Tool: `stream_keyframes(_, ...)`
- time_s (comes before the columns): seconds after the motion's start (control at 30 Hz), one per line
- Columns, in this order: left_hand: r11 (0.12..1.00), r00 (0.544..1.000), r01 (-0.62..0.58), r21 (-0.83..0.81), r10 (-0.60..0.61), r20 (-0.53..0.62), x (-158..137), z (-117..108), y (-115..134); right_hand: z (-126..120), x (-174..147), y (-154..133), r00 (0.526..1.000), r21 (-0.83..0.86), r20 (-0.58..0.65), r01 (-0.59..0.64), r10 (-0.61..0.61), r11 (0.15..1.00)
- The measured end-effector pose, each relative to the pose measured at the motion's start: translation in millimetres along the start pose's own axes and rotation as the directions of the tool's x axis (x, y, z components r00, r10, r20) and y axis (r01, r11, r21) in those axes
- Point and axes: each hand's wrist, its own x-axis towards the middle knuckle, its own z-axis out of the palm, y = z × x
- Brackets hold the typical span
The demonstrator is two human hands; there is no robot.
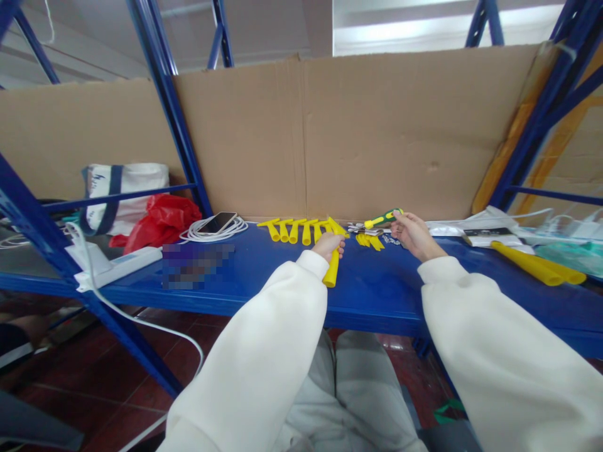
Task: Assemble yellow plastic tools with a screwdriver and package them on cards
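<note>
While the left hand wraps closed around a yellow, tapered plastic tube, the tube's wide end points near, toward the person, and its long axis runs near to far, leaning slightly right. The right hand is to the right of it, well apart, with thumb and fingers appearing to pinch the right end of a yellow-and-green-handled tool. That tool's long axis runs roughly left to right, across the tube's line, its yellow end pointing left toward the tube. Small, flat yellow pieces lie between the hands on the blue metal shelf. A row of yellow tapered tubes lies left of the left hand; larger yellow cones rest far to the right. Behind stands a brown cardboard panel.
</note>
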Motion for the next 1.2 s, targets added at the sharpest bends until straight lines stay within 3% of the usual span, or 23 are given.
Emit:
stream_keyframes(0.17,1.0,1.0,0.0,0.0,0.0,-0.007,-1.1,0.7,0.0,1.4,-2.0,-0.2,1.0,0.005,-0.025,0.004,-0.004,1.0)
stream_keyframes(0.27,1.0,1.0,0.002,-0.004,-0.002,-0.01,-2.5,1.0,0.4,1.1,-4.4,-1.1,0.999,-0.024,0.033,0.03,-0.029,0.999)
stream_keyframes(0.5,1.0,1.0,-0.015,0.018,0.015,-0.001,-2.2,-0.1,0.3,0.8,-5.7,-8.0,0.989,0.008,0.136,-0.064,0.062,0.998)
stream_keyframes(0.8,1.0,1.0,-0.005,0.022,0.005,-0.002,-0.1,0.2,-0.2,4.5,-4.6,-4.7,0.998,0.022,-0.014,-0.067,0.067,0.997)
stream_keyframes(1.2,1.0,1.0,-0.013,0.011,0.013,0.005,-1.5,0.8,-0.8,3.8,-7.0,-5.4,0.998,-0.011,0.035,-0.044,0.044,0.999)
